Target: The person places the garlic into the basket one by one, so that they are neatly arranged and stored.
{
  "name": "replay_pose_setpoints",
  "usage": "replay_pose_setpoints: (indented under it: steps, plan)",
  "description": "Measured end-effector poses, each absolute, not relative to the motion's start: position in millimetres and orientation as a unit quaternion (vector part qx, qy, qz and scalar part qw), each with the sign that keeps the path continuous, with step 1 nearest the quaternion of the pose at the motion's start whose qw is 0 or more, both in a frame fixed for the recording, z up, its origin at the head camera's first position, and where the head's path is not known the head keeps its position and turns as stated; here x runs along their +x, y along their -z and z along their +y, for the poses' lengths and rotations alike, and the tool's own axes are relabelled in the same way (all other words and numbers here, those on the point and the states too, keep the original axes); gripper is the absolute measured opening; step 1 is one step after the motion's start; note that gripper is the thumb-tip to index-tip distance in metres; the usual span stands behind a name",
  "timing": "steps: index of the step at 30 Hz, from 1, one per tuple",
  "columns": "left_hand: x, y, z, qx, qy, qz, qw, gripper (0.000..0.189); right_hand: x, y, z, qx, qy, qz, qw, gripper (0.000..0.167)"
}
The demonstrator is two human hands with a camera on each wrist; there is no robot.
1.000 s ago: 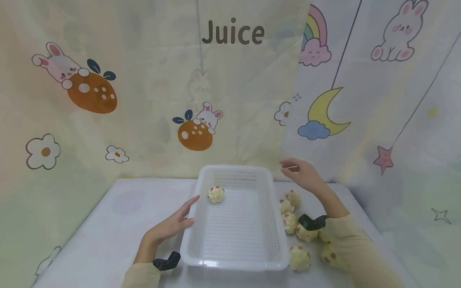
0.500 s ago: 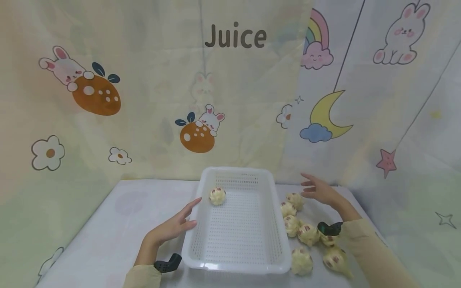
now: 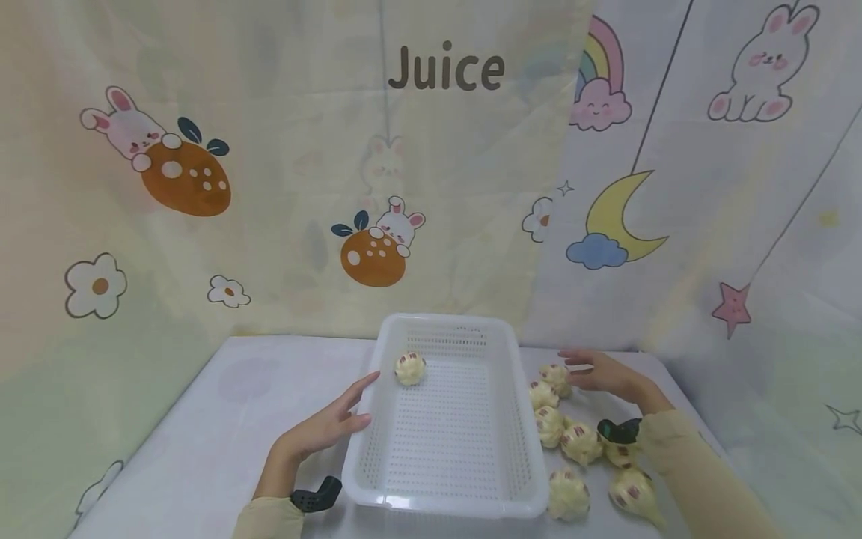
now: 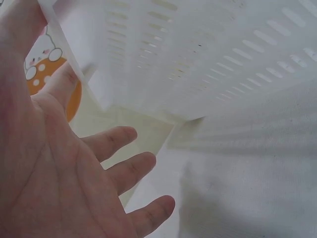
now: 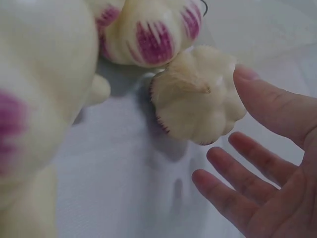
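A white plastic basket [image 3: 446, 506] stands in the middle of the table, with one garlic bulb [image 3: 410, 368] inside near its far left corner. My left hand [image 3: 323, 430] lies along the basket's left rim with fingers extended; in the left wrist view the thumb and forefinger are at the rim and the other fingers point under the side wall. To the right, my right hand [image 3: 609, 378] is spread beside the farthest loose garlic bulb [image 3: 555, 376]. In the right wrist view that bulb [image 5: 198, 94] sits just off the thumb tip, and the fingers [image 5: 247, 173] are loosely bent.
Several more garlic bulbs [image 3: 581, 442] lie in a cluster along the basket's right side, some under the right forearm. Nearest the front is a separate bulb [image 3: 569, 495]. A printed cloth [image 3: 465, 224] hangs behind the table [image 3: 269, 389].
My right hand has moved right and down from above the basket's far right corner to the farthest loose bulb. The left hand keeps its place at the rim.
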State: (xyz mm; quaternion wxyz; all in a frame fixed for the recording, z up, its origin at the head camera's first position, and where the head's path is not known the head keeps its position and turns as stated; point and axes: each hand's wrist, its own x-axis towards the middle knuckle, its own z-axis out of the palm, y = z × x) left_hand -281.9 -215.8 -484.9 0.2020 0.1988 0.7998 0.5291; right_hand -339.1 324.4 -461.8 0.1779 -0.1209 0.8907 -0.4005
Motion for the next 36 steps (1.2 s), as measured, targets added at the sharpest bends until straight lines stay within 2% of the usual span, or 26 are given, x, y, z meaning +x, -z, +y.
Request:
replay_pose_setpoints:
  steps: [14,36]
  plan:
    - [-280,486,-215,0.214,-0.533,0.793,0.202,0.070,-343,481,320,-0.130,0.422,0.883,0.159,0.062]
    - [-282,489,-216,0.235,-0.541,0.782,0.201,0.070,-345,486,316,-0.120,0.407,0.897,0.120,0.054]
